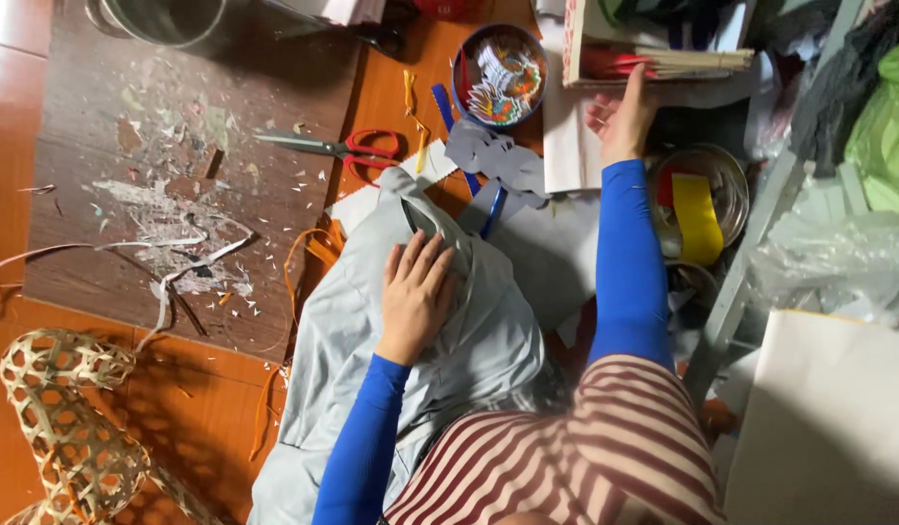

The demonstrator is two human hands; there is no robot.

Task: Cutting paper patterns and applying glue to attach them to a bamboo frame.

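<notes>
Striped lap (586, 457) nearest, both hands working outward over the floor.

Left hand (415, 292) is lying spread flat, pinning the grey cloth (343, 350) across the knees; right hand (620, 122) is reaching far, fingers open against a stack of flat sticks (683, 63) beside the bowl of coloured cutouts (498, 76). Keeping that palm pressing firmly would probably stop the cloth sliding.

Your right hand (620, 122) rests on a flat cardboard box (654, 44) at the top, pale with red-patterned edge. A green plastic bag (882, 126) sits far right, a clear crumpled bag (829, 258) below it.
</notes>
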